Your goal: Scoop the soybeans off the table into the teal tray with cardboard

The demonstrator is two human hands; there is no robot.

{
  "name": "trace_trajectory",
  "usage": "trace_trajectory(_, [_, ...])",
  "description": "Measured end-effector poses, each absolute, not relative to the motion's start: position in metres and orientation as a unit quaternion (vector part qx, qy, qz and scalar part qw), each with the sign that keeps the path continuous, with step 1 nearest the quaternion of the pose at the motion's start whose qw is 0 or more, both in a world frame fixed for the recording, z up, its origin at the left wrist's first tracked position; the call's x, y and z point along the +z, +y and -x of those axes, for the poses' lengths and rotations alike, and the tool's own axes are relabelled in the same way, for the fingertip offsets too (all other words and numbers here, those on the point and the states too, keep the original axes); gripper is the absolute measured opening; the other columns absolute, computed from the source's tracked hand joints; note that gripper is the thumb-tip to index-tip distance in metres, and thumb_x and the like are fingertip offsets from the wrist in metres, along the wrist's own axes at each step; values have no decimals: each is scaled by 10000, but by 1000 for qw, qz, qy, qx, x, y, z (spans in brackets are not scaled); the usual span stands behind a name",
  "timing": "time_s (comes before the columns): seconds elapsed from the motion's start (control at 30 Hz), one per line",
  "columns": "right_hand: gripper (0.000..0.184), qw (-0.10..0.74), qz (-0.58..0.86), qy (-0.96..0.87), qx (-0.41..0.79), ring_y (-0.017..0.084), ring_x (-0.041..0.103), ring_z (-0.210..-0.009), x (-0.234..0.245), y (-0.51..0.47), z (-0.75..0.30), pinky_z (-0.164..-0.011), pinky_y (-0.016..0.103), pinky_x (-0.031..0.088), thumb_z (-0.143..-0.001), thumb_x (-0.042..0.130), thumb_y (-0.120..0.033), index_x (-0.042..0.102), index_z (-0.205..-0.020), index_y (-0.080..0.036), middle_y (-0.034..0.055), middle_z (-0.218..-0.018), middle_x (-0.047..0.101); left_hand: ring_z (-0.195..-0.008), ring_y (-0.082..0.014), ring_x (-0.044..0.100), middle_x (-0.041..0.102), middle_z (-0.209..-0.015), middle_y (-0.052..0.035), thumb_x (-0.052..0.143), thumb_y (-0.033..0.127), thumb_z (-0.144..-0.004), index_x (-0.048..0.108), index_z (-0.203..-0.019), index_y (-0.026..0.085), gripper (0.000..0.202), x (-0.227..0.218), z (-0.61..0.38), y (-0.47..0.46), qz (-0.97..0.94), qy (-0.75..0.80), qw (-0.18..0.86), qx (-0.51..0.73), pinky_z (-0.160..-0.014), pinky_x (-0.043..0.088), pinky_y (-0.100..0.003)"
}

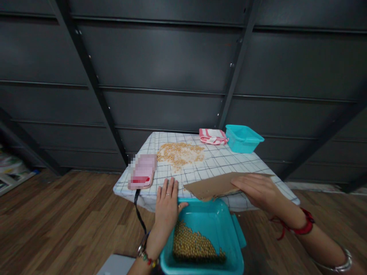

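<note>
My right hand (258, 189) grips a flat piece of brown cardboard (212, 185), tilted over the table's near edge. Below the cardboard, a turquoise plastic bin (222, 221) holds a heap of small round beans (193, 242), like soybeans, gathered toward its near left. My left hand (168, 202) lies with fingers stretched out on the cloth at the table edge, its thumb by the bin's rim. Farther back on the checked tablecloth (229, 162), more pale beans (177, 152) are spread in a loose patch with whitish bits among them.
At the back right stand a second turquoise bin (243, 139) and a folded red-and-white striped cloth (213, 136). A pink phone-like case (146, 170) with a black strap (138, 210) lies at the left. Dark metal panels (160, 53) rise behind the table, above a wooden floor (86, 206).
</note>
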State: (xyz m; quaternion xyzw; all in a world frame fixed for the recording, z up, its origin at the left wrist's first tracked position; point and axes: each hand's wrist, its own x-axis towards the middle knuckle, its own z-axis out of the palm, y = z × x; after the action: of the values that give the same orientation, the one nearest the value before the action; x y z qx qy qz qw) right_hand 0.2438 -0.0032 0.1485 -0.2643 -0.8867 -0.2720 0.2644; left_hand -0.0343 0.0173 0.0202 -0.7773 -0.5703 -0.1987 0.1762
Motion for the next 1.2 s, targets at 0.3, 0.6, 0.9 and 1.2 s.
trace_trajectory(0.3, [300, 245, 241, -904, -254, 113, 637, -734, 149, -8, -245, -655, 250, 533, -844, 340, -62, 601, -925, -185, 28, -811, 694, -1240, -302, 375, 448, -1337, -124, 447, 433, -798, 401, -1284, 158, 560, 22, 34, 17, 780, -570, 172, -191, -955, 374, -490])
trace_trajectory(0.6, [299, 243, 263, -917, -178, 114, 638, -734, 162, -25, -246, -637, 232, 524, -903, 300, -122, 586, -936, -200, 16, -811, 689, -1250, -308, 357, 442, -1339, -136, 455, 425, -794, 373, -1301, 151, 582, 20, 35, 17, 781, -567, 166, -201, -960, 365, -508])
trace_trajectory(0.9, [269, 268, 259, -887, -273, 127, 635, -730, 163, -20, -260, -675, 248, 520, -845, 347, -55, 544, -977, -182, 29, -805, 685, -1223, -321, 391, 461, -1321, -144, 448, 506, -782, 424, -1261, 107, 624, 24, 32, 16, 783, -567, 176, -186, -938, 393, -500])
trace_trajectory(1.2, [256, 237, 246, -894, -290, 114, 628, -726, 147, -11, -242, -667, 245, 514, -861, 327, -68, 561, -899, -166, 27, -800, 686, -1225, -295, 397, 469, -1322, -112, 474, 450, -787, 429, -1261, 150, 562, 23, 33, 15, 777, -567, 189, -196, -952, 387, -463])
